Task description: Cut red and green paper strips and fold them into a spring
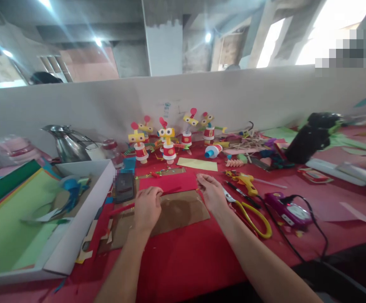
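A sheet of red paper [173, 180] lies over a piece of brown cardboard [183, 210] on the table. My left hand [147, 208] rests at the paper's lower left edge, its fingers curled together on it. At the right edge of the sheet, my right hand [212, 191] pinches the paper's border between thumb and fingers; the fingertips are small and partly hidden. Just right of that hand lie yellow-handled scissors [254, 216], a black pen [242, 194] and a yellow glue gun [246, 182].
Several paper-cup figures [169, 149] stand at the back. A white box [84, 210] of coloured paper sits left, near a phone [124, 187] and a metal jug [67, 143]. A purple power strip [288, 210] with a black cable and a black bag-like object [311, 139] are on the right.
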Motion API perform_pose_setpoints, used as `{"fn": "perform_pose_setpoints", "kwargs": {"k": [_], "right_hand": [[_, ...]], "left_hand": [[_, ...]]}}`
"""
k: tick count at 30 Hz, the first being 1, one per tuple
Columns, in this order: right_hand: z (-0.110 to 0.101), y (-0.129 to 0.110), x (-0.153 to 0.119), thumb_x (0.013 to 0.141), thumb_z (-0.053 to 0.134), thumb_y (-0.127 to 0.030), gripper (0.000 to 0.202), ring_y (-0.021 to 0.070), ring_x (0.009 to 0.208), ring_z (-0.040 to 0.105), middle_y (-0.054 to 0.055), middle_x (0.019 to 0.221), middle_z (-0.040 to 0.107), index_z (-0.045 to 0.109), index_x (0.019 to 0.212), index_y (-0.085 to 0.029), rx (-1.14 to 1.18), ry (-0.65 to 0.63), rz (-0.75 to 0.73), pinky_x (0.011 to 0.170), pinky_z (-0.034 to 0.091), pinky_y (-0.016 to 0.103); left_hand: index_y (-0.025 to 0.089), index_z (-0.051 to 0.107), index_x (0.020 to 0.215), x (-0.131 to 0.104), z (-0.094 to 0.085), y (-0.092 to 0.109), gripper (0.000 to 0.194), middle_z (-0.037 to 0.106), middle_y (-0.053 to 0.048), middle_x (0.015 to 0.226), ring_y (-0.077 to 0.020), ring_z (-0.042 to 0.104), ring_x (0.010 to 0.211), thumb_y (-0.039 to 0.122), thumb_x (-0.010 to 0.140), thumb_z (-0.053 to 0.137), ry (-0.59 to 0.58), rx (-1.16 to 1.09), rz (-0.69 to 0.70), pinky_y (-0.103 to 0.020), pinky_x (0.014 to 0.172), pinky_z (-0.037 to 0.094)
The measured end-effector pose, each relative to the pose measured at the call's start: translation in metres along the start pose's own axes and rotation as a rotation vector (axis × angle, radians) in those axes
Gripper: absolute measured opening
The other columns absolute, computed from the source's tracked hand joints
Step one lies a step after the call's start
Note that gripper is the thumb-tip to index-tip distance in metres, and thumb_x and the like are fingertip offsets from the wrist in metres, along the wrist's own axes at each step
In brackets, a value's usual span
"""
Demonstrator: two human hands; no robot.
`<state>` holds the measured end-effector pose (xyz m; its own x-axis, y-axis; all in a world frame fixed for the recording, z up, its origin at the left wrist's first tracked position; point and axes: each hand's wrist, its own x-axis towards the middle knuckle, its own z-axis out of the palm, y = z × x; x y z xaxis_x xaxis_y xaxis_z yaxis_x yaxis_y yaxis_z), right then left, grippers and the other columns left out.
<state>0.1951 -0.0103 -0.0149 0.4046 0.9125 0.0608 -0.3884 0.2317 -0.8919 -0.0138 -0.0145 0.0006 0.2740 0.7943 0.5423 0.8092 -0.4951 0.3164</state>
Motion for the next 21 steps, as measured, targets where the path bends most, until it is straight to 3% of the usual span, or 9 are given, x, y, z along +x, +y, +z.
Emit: {"fn": "perform_pose_setpoints", "kwargs": {"k": [2, 4, 6, 8, 11, 14, 17, 21], "right_hand": [[0.002, -0.001, -0.004, 0.070, 0.069, -0.045, 0.024, 0.0148, 0.066, 0.058, 0.001, 0.072, 0.066, 0.067, 0.075, -0.021, -0.173, -0.049, -0.094, 0.062, 0.043, 0.027], [0.008, 0.001, -0.014, 0.073, 0.067, -0.044, 0.026, 0.0193, 0.079, 0.060, 0.005, 0.085, 0.069, 0.068, 0.085, -0.022, -0.455, -0.221, -0.246, 0.070, 0.044, 0.031], [0.016, 0.006, -0.025, 0.074, 0.069, -0.035, 0.024, 0.0215, 0.089, 0.058, 0.005, 0.093, 0.069, 0.068, 0.094, -0.024, -0.720, -0.402, -0.432, 0.078, 0.043, 0.034], [0.021, 0.009, -0.033, 0.079, 0.063, -0.025, 0.016, 0.0209, 0.087, 0.058, 0.004, 0.090, 0.070, 0.069, 0.095, -0.026, -0.895, -0.502, -0.562, 0.080, 0.042, 0.034], [0.021, 0.012, -0.036, 0.085, 0.054, -0.021, 0.017, 0.0206, 0.081, 0.058, 0.005, 0.082, 0.070, 0.070, 0.087, -0.025, -1.010, -0.501, -0.610, 0.077, 0.041, 0.034], [0.017, 0.011, -0.034, 0.084, 0.057, -0.024, 0.015, 0.0215, 0.083, 0.058, 0.006, 0.086, 0.070, 0.069, 0.091, -0.024, -1.043, -0.461, -0.593, 0.077, 0.042, 0.034], [0.016, 0.011, -0.035, 0.081, 0.054, -0.016, 0.023, 0.0215, 0.084, 0.058, 0.005, 0.087, 0.070, 0.069, 0.095, -0.026, -1.098, -0.527, -0.589, 0.078, 0.041, 0.034], [0.017, 0.013, -0.037, 0.081, 0.051, -0.014, 0.024, 0.0208, 0.079, 0.058, 0.005, 0.081, 0.069, 0.071, 0.087, -0.025, -1.138, -0.509, -0.627, 0.075, 0.039, 0.032]], "left_hand": [[0.020, 0.061, 0.086, -0.001, 0.001, -0.001, 0.019, 0.067, -0.005, 0.084, -0.0214, 0.059, 0.082, 0.010, 0.083, 0.045, 0.044, 0.091, 0.047, -0.038, 0.083, 0.036], [0.021, 0.061, 0.088, -0.002, 0.000, 0.000, 0.021, 0.066, -0.005, 0.085, -0.0216, 0.057, 0.083, 0.008, 0.082, 0.045, 0.044, 0.155, 0.112, -0.039, 0.086, 0.034], [0.021, 0.062, 0.090, -0.003, -0.003, 0.003, 0.021, 0.066, -0.005, 0.086, -0.0214, 0.056, 0.084, 0.009, 0.082, 0.046, 0.015, 0.186, 0.181, -0.039, 0.087, 0.033], [0.021, 0.061, 0.091, -0.003, -0.005, 0.005, 0.019, 0.065, -0.005, 0.087, -0.0208, 0.056, 0.084, 0.013, 0.085, 0.046, -0.024, 0.191, 0.241, -0.039, 0.088, 0.033], [0.021, 0.061, 0.090, -0.002, -0.009, 0.006, 0.018, 0.065, -0.004, 0.087, -0.0203, 0.056, 0.085, 0.015, 0.086, 0.045, -0.047, 0.197, 0.263, -0.040, 0.091, 0.031], [0.021, 0.061, 0.090, -0.001, -0.010, 0.005, 0.019, 0.065, -0.005, 0.089, -0.0206, 0.055, 0.087, 0.012, 0.085, 0.045, -0.029, 0.202, 0.233, -0.040, 0.092, 0.030], [0.022, 0.061, 0.090, -0.002, -0.010, 0.006, 0.018, 0.065, -0.004, 0.089, -0.0203, 0.054, 0.087, 0.014, 0.086, 0.046, -0.054, 0.174, 0.242, -0.040, 0.092, 0.031], [0.022, 0.063, 0.091, -0.003, -0.011, 0.010, 0.018, 0.066, -0.005, 0.093, -0.0208, 0.054, 0.093, 0.016, 0.086, 0.047, -0.024, 0.097, 0.265, -0.039, 0.093, 0.032]]}}
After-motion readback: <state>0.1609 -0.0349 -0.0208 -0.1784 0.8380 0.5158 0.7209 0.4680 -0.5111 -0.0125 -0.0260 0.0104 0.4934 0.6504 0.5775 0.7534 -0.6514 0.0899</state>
